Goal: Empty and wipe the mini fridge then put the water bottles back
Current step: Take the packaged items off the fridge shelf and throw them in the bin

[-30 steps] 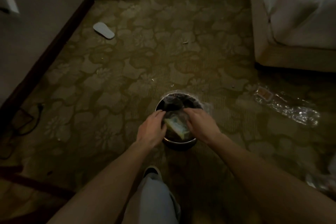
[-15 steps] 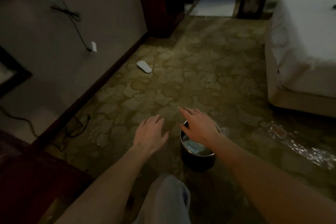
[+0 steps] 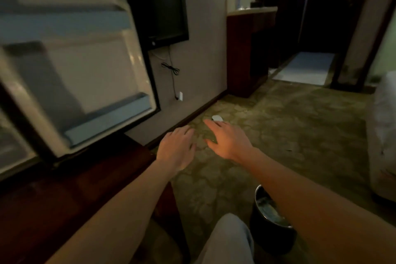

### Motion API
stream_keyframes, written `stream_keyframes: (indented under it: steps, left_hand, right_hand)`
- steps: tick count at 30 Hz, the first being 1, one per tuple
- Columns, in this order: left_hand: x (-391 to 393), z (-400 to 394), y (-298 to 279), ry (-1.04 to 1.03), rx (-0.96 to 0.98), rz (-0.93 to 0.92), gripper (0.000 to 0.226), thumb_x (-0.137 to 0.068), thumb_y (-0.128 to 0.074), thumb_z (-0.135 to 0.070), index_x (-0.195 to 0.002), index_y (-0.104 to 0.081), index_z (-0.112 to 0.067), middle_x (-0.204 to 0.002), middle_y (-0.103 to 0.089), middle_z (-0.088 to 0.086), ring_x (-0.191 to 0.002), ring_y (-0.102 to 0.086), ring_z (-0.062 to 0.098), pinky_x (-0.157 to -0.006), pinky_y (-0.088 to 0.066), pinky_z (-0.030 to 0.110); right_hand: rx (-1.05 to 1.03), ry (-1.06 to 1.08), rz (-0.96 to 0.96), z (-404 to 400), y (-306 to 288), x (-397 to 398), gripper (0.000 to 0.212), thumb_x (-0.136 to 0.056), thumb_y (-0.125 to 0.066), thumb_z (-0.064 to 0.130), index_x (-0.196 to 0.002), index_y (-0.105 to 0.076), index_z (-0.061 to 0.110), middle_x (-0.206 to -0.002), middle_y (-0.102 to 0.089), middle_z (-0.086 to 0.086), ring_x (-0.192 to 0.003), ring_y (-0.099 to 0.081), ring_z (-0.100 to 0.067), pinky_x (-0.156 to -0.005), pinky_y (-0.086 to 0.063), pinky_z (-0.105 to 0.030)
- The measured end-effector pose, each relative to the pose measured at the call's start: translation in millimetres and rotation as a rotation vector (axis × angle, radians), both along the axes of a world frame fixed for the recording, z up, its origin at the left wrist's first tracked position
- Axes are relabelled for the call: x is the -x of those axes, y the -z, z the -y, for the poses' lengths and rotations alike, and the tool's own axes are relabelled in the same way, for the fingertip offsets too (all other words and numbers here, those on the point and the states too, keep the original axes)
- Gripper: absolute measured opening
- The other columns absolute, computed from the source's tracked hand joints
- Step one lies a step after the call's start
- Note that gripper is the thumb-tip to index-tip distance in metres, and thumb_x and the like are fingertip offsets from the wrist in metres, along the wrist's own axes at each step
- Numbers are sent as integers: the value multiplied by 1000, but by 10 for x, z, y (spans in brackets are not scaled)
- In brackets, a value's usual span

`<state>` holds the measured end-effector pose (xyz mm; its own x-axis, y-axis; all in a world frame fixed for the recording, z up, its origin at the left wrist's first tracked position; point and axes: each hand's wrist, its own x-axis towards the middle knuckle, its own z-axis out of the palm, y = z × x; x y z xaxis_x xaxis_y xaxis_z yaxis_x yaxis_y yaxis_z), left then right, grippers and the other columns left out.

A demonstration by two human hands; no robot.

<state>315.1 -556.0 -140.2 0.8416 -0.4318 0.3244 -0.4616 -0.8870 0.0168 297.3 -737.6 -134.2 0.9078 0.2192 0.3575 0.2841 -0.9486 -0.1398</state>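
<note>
Hovering side by side over the carpet near the frame's centre, the left hand [image 3: 175, 148] and the right hand [image 3: 227, 139] both have loose, spread fingers and hold nothing. The mini fridge door [image 3: 70, 66] stands swung open at ten o'clock above the dark wooden counter [image 3: 64, 195], while a small bin [image 3: 270, 218] with crumpled waste inside sits on the floor at five o'clock under the right forearm. That door should be stiff, light and smooth, best taken by its free edge; its shelves look bare, though blur makes this uncertain, and no water bottles are in view.
</note>
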Motion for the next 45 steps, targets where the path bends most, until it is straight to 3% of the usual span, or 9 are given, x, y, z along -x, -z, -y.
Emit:
stream_keyframes:
  steps: [11, 19, 26, 37, 41, 45]
  left_hand:
    - [536, -1674, -740, -339, 61, 178, 41, -101, -42, -39, -138, -50, -21, -139, -54, -3, -130, -47, 19, -104, -35, 35]
    - [1190, -3116, -1116, -571, -5, 259, 34, -100, -42, -39, -124, -58, -22, -128, -61, -2, -120, -56, 23, -96, -42, 38]
    - [1644, -4174, -1485, -745, -36, 319, 33, -97, -50, -39, -121, -61, -20, -126, -63, 1, -118, -58, 26, -92, -45, 40]
    - [1756, -5043, -1838, -761, -24, 467, 29, -95, -55, -33, -121, -61, -20, -130, -60, 1, -119, -58, 24, -92, -48, 39]
    - [1662, -5239, -1965, -718, -100, 530, 38, -93, -58, -31, -128, -58, -19, -143, -51, 5, -129, -50, 24, -100, -47, 41]
    - [1540, -5464, -2075, -773, -96, 544, 43, -91, -62, -31, -130, -57, -14, -145, -49, 10, -133, -47, 27, -106, -42, 41]
  right_hand:
    - [18, -303, 165, -1619, -783, 48, 61, -98, -45, 47, -152, -26, 27, -143, -48, 2, -128, -47, -20, -98, -43, -37]
    - [-28, -491, 197, -2934, -1136, 102, 59, -97, -48, 46, -150, -30, 28, -139, -52, 1, -124, -50, -23, -93, -45, -36]
    - [-82, -694, 210, -3925, -1460, 150, 61, -97, -51, 43, -151, -30, 25, -137, -54, -2, -122, -52, -24, -90, -51, -42]
    - [-161, -792, 285, -5024, -1851, 45, 57, -95, -58, 36, -146, -38, 22, -137, -55, -2, -126, -50, -21, -93, -48, -37]
    - [-166, -764, 327, -5202, -1914, -68, 52, -94, -58, 35, -142, -43, 21, -130, -59, -4, -120, -53, -22, -89, -50, -38]
    - [-153, -752, 373, -5379, -1954, -201, 47, -92, -61, 34, -135, -50, 18, -125, -61, -6, -117, -53, -24, -97, -47, -38]
